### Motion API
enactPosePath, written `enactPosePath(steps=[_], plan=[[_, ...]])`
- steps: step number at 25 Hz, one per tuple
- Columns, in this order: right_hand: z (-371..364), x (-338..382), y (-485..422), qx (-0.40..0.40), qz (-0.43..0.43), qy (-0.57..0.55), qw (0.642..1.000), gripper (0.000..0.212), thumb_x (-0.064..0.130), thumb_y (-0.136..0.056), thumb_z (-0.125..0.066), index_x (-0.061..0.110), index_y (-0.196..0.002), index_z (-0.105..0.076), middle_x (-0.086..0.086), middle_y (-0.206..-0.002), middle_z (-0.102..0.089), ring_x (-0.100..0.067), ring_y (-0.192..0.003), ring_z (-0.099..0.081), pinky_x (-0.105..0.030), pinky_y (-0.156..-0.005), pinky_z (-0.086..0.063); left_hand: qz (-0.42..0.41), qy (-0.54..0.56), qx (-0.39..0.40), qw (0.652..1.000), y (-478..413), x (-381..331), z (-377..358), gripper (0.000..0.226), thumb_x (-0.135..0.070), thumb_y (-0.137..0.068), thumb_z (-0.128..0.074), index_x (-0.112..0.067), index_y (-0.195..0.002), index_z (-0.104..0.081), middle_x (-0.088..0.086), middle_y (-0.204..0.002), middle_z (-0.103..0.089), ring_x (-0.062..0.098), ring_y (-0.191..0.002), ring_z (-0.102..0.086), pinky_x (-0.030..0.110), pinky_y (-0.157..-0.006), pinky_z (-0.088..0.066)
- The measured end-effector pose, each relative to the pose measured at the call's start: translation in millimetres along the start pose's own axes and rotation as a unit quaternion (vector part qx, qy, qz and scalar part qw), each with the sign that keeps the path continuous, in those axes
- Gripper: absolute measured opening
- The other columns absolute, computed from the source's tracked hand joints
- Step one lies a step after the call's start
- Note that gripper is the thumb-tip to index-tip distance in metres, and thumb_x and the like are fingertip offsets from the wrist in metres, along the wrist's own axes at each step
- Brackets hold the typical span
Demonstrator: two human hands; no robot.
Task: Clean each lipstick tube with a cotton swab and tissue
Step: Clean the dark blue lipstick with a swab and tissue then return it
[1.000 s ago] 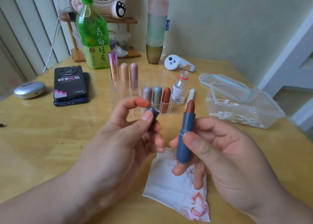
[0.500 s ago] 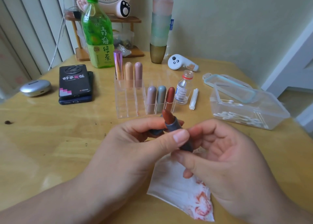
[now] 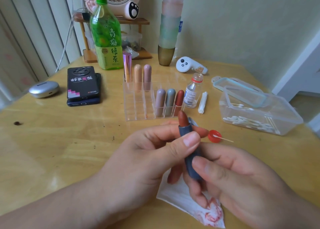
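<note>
- The stained tissue (image 3: pixel 187 206) lies on the table (image 3: pixel 60 142) nearest me, partly under my right fingers, with one corner pointing back toward me
- My right hand (image 3: pixel 242 178) curls thumb and fingers round the lower end of the blue-grey lipstick tube (image 3: pixel 190 159), which tilts away from me above the tissue
- My left hand (image 3: pixel 147 159) pinches the tube's upper part between thumb and fingertips, just below the bared brown-red stick; a bluish piece shows behind that stick, and I cannot tell what it is
- Open wood spreads wide to the left of my left forearm, marked by a few dark specks
- Just right of my left fingertips sits a red cap (image 3: pixel 212 136) with a cotton swab (image 3: pixel 223 138) resting in it, its stick pointing right
- Only a narrow strip of table separates my hands from the clear organizer (image 3: pixel 138 107), which holds six capped lipsticks (image 3: pixel 170 99) in two rows
- A small open bottle (image 3: pixel 191 93) stands just beside the organizer's right side; the swab box (image 3: pixel 259 118) sits close to the table's right edge
- Two stacked phones (image 3: pixel 83 85) lie far left, and a green bottle (image 3: pixel 106 36) stands behind the organizer
</note>
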State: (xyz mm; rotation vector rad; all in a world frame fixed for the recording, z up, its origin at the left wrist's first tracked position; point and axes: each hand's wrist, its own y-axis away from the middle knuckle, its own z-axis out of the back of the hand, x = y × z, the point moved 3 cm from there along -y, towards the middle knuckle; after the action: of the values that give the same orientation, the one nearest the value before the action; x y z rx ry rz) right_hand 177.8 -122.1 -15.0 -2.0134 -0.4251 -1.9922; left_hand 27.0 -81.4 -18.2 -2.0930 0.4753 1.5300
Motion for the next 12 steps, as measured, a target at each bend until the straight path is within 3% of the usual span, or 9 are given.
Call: enactPosePath(steps=[1, 3, 6, 8, 11, 12], plan=[[0.2, -0.2, -0.1, 0.012, -0.005, -0.034, 0.999, 0.039, 0.045, -0.087, -0.069, 0.008, -0.099, -0.071, -0.02, -0.08, -0.062, -0.016, -0.062, -0.052, -0.028, -0.057, -0.041, 0.0, 0.002, 0.007, 1.0, -0.2, 0.0, 0.0, 0.029, -0.038, -0.083, -0.067, -0.016, -0.1, -0.077, 0.002, -0.076, -0.063, 0.021, -0.065, -0.048, 0.021, -0.059, -0.041], [1.9, 1.4, 0.5, 0.002, -0.001, -0.039, 0.999, 0.035, 0.039, -0.085, -0.073, 0.007, -0.097, -0.073, -0.005, -0.08, -0.07, -0.006, -0.056, -0.052, -0.019, -0.051, -0.039, -0.007, 0.004, 0.014, 1.0, -0.3, 0.9, 0.7, 0.027, -0.036, -0.083, -0.069, -0.013, -0.095, -0.077, 0.003, -0.081, -0.063, 0.024, -0.07, -0.05, 0.023, -0.065, -0.044], [4.4, 6.3, 2.0, -0.054, 0.01, 0.015, 0.998, 0.028, 0.032, -0.075, -0.081, 0.008, -0.089, -0.075, -0.012, -0.081, -0.074, -0.004, -0.055, -0.057, -0.013, -0.052, -0.042, -0.021, 0.003, 0.006, 1.0, 1.4, 1.0, 1.2, 0.022, -0.03, -0.081, -0.072, -0.011, -0.091, -0.078, 0.006, -0.094, -0.066, 0.024, -0.089, -0.061, 0.028, -0.083, -0.051], [1.7, 7.4, 2.9, -0.1, 0.023, 0.05, 0.994, 0.029, 0.031, -0.063, -0.085, 0.012, -0.082, -0.074, -0.013, -0.077, -0.074, -0.011, -0.061, -0.064, -0.019, -0.057, -0.048, -0.025, -0.01, -0.007, 1.0, 2.1, 1.8, 0.8, 0.02, -0.029, -0.079, -0.074, -0.014, -0.09, -0.08, 0.001, -0.097, -0.068, 0.014, -0.1, -0.065, 0.023, -0.09, -0.051], [-3.3, 1.1, 4.5, -0.225, 0.043, 0.151, 0.962, 0.041, 0.041, -0.05, -0.088, 0.015, -0.075, -0.069, -0.016, -0.069, -0.07, -0.027, -0.061, -0.064, -0.043, -0.061, -0.052, -0.017, -0.021, -0.034, 0.999, 1.0, 2.3, 0.3, 0.02, -0.03, -0.074, -0.079, -0.017, -0.088, -0.081, -0.005, -0.094, -0.07, 0.006, -0.098, -0.067, 0.015, -0.083, -0.049], [-3.8, 1.7, 4.7, -0.247, 0.049, 0.162, 0.954, 0.038, 0.039, -0.051, -0.086, 0.016, -0.074, -0.067, -0.018, -0.068, -0.068, -0.026, -0.059, -0.061, -0.044, -0.061, -0.051, -0.016, -0.022, -0.04, 0.999, 0.9, 1.6, 0.4, 0.019, -0.029, -0.074, -0.081, -0.016, -0.088, -0.081, -0.004, -0.094, -0.07, 0.006, -0.096, -0.067, 0.015, -0.082, -0.05]])
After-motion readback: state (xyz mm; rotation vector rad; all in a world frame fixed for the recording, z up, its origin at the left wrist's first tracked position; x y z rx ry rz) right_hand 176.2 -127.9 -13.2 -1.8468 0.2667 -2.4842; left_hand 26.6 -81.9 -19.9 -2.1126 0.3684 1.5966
